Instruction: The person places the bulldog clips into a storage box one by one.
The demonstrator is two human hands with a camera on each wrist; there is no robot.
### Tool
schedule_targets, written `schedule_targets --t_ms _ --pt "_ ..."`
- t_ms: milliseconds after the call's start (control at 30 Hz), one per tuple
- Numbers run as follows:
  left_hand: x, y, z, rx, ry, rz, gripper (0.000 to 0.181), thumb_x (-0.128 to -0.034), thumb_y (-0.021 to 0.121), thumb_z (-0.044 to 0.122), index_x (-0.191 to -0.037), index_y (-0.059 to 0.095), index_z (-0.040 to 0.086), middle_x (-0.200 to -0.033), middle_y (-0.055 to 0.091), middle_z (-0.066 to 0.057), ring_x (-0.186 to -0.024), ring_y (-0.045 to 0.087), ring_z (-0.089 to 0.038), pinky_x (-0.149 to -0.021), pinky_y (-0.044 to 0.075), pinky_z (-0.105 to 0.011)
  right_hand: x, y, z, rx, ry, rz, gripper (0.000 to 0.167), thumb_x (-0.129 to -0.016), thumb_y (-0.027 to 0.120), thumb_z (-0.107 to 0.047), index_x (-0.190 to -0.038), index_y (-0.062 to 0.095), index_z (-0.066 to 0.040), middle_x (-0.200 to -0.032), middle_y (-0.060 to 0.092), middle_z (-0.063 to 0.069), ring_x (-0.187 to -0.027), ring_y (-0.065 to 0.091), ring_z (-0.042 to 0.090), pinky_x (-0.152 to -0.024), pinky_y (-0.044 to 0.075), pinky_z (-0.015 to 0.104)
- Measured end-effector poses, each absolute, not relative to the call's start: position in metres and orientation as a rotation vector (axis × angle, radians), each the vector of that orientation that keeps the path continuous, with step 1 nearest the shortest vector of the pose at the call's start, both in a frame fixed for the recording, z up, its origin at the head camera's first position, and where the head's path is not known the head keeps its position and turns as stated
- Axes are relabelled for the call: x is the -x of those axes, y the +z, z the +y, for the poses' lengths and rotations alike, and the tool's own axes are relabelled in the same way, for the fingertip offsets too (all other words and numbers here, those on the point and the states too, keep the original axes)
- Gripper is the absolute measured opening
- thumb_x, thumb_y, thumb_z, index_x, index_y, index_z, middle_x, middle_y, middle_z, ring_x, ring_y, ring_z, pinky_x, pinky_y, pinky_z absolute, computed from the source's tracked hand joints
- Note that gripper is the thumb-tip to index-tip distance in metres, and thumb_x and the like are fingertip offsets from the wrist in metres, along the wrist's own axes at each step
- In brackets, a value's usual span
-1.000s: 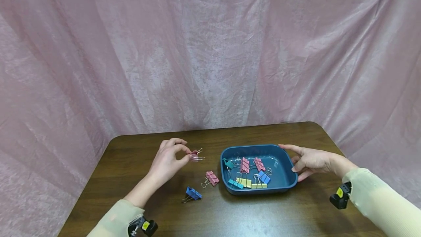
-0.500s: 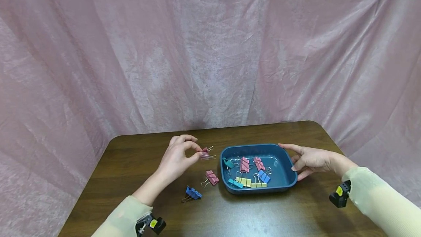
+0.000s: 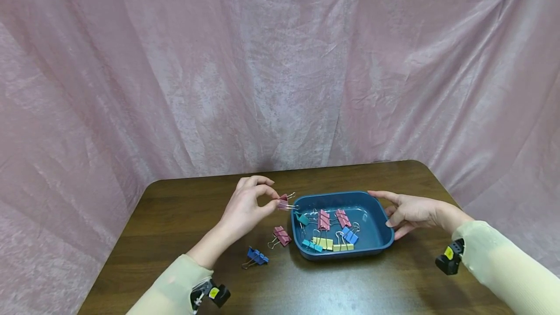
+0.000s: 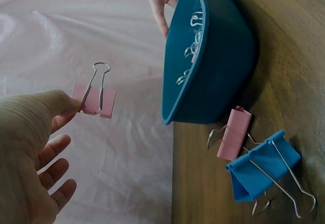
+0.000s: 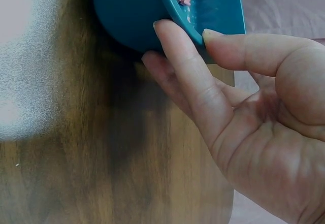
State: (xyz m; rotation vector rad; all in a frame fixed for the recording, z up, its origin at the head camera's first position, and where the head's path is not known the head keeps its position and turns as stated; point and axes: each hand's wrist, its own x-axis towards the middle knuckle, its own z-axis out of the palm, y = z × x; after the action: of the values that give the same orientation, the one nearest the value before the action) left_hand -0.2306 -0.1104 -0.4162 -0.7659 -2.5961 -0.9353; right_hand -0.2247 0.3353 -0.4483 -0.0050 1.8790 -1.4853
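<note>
My left hand (image 3: 251, 204) pinches a pink binder clip (image 4: 94, 100) between thumb and forefinger, with its other fingers spread. The clip hangs in the air by the left rim of a blue tray (image 3: 372, 248), its wire handles pointing toward the tray. My right hand (image 3: 413, 214) grips the tray's right end, thumb over the rim and fingers against the outside wall, as the right wrist view (image 5: 203, 76) bears out. Inside lie several binder clips: pink ones (image 3: 323, 219), a blue one (image 3: 350, 235), yellow ones (image 3: 323, 243) and teal ones (image 3: 312, 245).
On the brown wooden table (image 3: 175, 218), a pink binder clip (image 3: 282, 236) lies just left of the tray. A blue binder clip (image 3: 257, 256) is nearer the front. A pink curtain (image 3: 280, 72) hangs behind the table's back edge.
My left hand has moved right with the pink binder clip, from over the table up to the tray's left rim. The tray and my right hand have shifted very slightly left.
</note>
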Motion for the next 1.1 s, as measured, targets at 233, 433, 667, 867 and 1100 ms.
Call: schedule_targets --t_ms 233,433,667,867,1100 --pt "0.230 -0.410 -0.101 0.803 -0.951 -2.592 0.004 -0.0876 0.080 0.029 -0.087 0.076 0.028 -0.122 0.063 0.008 -0.122 0.048 -0.023 -0.098 0.042 -0.045 0.224 -0.448 0.336 -0.002 -1.490 1.879 0.105 -0.083 0.068 0.011 -0.165 0.012 -0.023 -0.138 0.050 0.033 -0.101 0.068 0.044 -0.076 0.060 0.051" --pt "0.233 -0.409 -0.095 0.826 -0.941 -2.579 0.005 -0.0874 0.080 0.028 -0.087 0.075 0.029 -0.123 0.064 0.007 -0.121 0.049 -0.024 -0.098 0.042 -0.046 0.224 -0.448 0.335 0.003 -1.492 1.876 0.105 -0.083 0.068 0.011 -0.165 0.012 -0.023 -0.140 0.049 0.033 -0.102 0.068 0.044 -0.076 0.060 0.051" --pt "0.234 -0.402 -0.084 0.858 -0.934 -2.603 0.004 -0.0888 0.077 0.029 -0.090 0.077 0.026 -0.125 0.064 0.004 -0.122 0.048 -0.022 -0.099 0.042 -0.044 0.224 -0.448 0.336 0.009 -1.496 1.869 0.105 -0.084 0.068 0.011 -0.165 0.011 -0.022 -0.140 0.048 0.034 -0.102 0.068 0.044 -0.077 0.060 0.052" --pt "0.234 -0.398 -0.072 0.877 -0.920 -2.598 0.005 -0.0869 0.079 0.025 -0.089 0.077 0.029 -0.124 0.064 0.005 -0.120 0.049 -0.021 -0.098 0.043 -0.043 0.224 -0.448 0.336 0.011 -1.499 1.866 0.104 -0.084 0.068 0.011 -0.165 0.011 -0.022 -0.139 0.048 0.034 -0.102 0.068 0.044 -0.077 0.060 0.051" --pt "0.233 -0.397 -0.059 0.890 -0.907 -2.629 0.003 -0.0881 0.078 0.027 -0.090 0.077 0.028 -0.124 0.063 0.006 -0.122 0.048 -0.020 -0.097 0.044 -0.042 0.224 -0.448 0.335 0.007 -1.501 1.869 0.104 -0.084 0.068 0.011 -0.165 0.012 -0.022 -0.140 0.048 0.033 -0.101 0.068 0.044 -0.076 0.060 0.051"
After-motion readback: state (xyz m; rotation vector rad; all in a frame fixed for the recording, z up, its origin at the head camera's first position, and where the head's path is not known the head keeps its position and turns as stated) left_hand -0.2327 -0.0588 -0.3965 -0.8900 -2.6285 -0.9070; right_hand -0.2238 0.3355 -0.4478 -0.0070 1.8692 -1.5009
